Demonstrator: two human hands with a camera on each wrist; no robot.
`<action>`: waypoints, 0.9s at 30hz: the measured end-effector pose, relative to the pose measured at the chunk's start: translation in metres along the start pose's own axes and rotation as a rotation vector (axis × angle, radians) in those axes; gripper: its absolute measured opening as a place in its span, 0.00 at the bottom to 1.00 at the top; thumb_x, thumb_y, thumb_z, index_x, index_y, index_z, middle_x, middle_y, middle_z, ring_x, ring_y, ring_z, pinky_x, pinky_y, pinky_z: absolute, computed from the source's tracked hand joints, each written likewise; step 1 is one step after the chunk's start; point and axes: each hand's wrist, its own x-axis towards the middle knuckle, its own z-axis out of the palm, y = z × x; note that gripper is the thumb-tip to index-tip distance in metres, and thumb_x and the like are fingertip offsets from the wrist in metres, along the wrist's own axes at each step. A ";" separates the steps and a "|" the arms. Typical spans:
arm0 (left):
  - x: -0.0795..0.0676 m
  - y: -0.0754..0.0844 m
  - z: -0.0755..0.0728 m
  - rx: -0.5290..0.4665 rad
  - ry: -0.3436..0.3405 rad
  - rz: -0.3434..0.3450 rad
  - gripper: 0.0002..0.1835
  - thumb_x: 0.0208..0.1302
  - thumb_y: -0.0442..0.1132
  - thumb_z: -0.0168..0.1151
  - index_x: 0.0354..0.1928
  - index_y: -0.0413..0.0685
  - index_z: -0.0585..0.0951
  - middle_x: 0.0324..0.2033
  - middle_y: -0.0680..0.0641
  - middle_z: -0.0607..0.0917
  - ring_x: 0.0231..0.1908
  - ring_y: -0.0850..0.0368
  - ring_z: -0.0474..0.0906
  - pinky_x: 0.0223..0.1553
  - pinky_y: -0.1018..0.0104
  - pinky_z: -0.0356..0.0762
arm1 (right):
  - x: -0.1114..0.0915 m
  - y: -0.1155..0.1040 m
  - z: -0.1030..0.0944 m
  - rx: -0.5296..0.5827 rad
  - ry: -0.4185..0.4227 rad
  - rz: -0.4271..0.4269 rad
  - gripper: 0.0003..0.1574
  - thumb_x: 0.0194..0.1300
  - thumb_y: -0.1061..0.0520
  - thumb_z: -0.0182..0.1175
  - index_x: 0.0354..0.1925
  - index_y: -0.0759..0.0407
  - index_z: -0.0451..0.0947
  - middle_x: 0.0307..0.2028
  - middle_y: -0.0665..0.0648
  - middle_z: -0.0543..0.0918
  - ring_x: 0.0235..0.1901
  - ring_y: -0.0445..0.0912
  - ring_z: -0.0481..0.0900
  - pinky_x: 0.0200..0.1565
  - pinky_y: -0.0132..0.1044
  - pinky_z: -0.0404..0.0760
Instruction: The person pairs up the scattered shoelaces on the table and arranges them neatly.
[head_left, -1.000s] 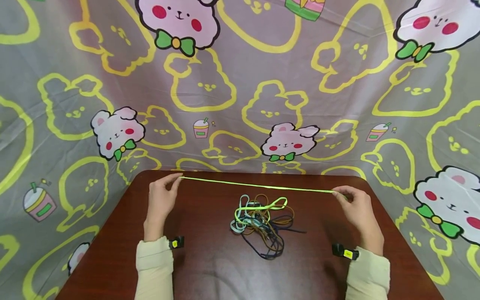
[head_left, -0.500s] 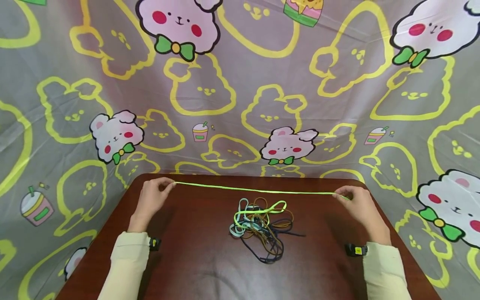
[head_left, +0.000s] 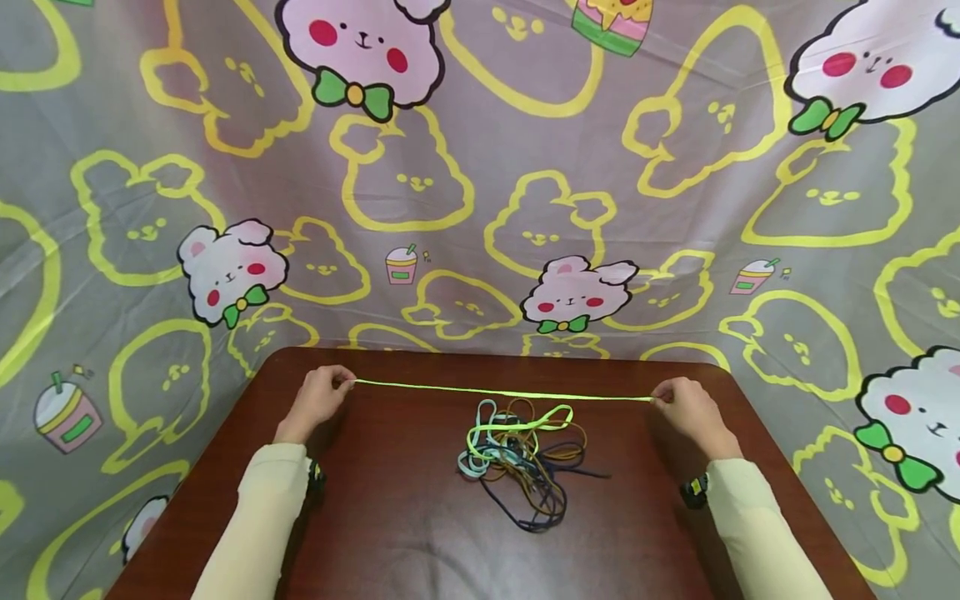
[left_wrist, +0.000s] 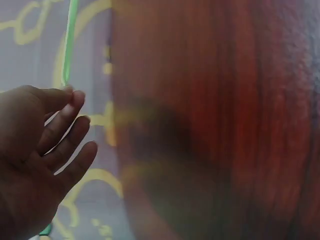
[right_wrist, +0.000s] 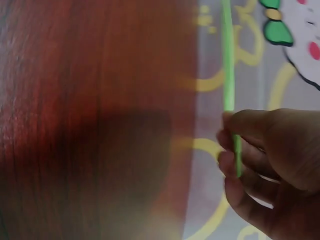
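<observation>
A neon-green shoelace (head_left: 502, 392) is stretched nearly straight across the far part of the table, between both hands. My left hand (head_left: 321, 395) pinches one end between thumb and index finger; in the left wrist view the other fingers of that hand (left_wrist: 40, 130) are spread loosely. At the other side my right hand (head_left: 684, 406) pinches the lace near its second end. A short tail of the shoelace (right_wrist: 237, 157) hangs past the thumb in the right wrist view. Nearer than the stretched lace lies a tangle of laces (head_left: 517, 454) in neon green, light blue, brown and dark navy.
The dark red-brown table (head_left: 420, 517) has a glossy top. A grey cloth (head_left: 465, 150) printed with yellow outlines and white cartoon animals hangs close behind and along both sides. Small black wrist cameras (head_left: 694, 492) sit at the sleeve cuffs.
Both hands have come lower and nearer with the stretched lace. The left hand first moved outward, and the right hand has since shifted slightly inward. The tangle lies as before.
</observation>
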 end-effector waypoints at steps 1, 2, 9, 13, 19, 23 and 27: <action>0.002 -0.002 0.003 0.003 0.003 -0.015 0.08 0.65 0.38 0.58 0.39 0.43 0.82 0.32 0.46 0.84 0.31 0.52 0.76 0.31 0.57 0.71 | 0.002 0.001 0.002 -0.020 0.011 0.018 0.06 0.60 0.56 0.62 0.31 0.58 0.82 0.27 0.53 0.82 0.24 0.46 0.78 0.23 0.43 0.75; 0.004 -0.004 0.005 0.009 0.009 -0.033 0.07 0.64 0.39 0.58 0.38 0.44 0.83 0.32 0.47 0.83 0.31 0.52 0.76 0.31 0.57 0.71 | 0.005 0.001 0.003 -0.040 0.016 0.031 0.08 0.60 0.54 0.62 0.27 0.56 0.81 0.24 0.52 0.81 0.21 0.45 0.76 0.21 0.41 0.72; 0.016 -0.009 0.017 -0.025 0.052 -0.163 0.09 0.63 0.42 0.59 0.37 0.44 0.83 0.32 0.45 0.83 0.32 0.50 0.77 0.29 0.58 0.71 | 0.024 0.000 0.012 -0.099 -0.042 0.070 0.13 0.62 0.52 0.60 0.24 0.56 0.79 0.20 0.53 0.78 0.17 0.45 0.70 0.18 0.40 0.67; 0.025 -0.006 0.023 -0.033 0.136 -0.175 0.08 0.61 0.40 0.60 0.35 0.45 0.83 0.32 0.45 0.84 0.32 0.49 0.78 0.30 0.57 0.73 | 0.036 -0.001 0.014 -0.074 -0.067 0.053 0.10 0.63 0.59 0.57 0.38 0.64 0.81 0.33 0.61 0.82 0.25 0.50 0.78 0.25 0.46 0.74; 0.037 0.001 0.030 -0.047 0.229 -0.185 0.05 0.60 0.38 0.61 0.34 0.46 0.83 0.30 0.45 0.84 0.33 0.47 0.78 0.33 0.54 0.73 | 0.046 -0.001 0.015 -0.074 0.026 0.114 0.09 0.63 0.57 0.58 0.35 0.61 0.82 0.33 0.61 0.83 0.27 0.53 0.79 0.26 0.48 0.75; 0.039 0.002 0.033 -0.014 0.194 -0.203 0.06 0.60 0.38 0.60 0.34 0.45 0.83 0.32 0.44 0.83 0.34 0.46 0.78 0.34 0.53 0.72 | 0.046 0.002 0.019 -0.081 0.021 0.159 0.10 0.62 0.54 0.59 0.28 0.57 0.80 0.25 0.56 0.81 0.22 0.49 0.76 0.23 0.45 0.72; 0.038 -0.001 0.037 0.040 0.112 -0.216 0.06 0.60 0.38 0.61 0.36 0.44 0.84 0.35 0.42 0.84 0.36 0.45 0.77 0.36 0.52 0.73 | 0.044 0.006 0.025 -0.077 -0.052 0.184 0.11 0.62 0.53 0.60 0.26 0.57 0.78 0.23 0.54 0.79 0.20 0.47 0.73 0.22 0.42 0.70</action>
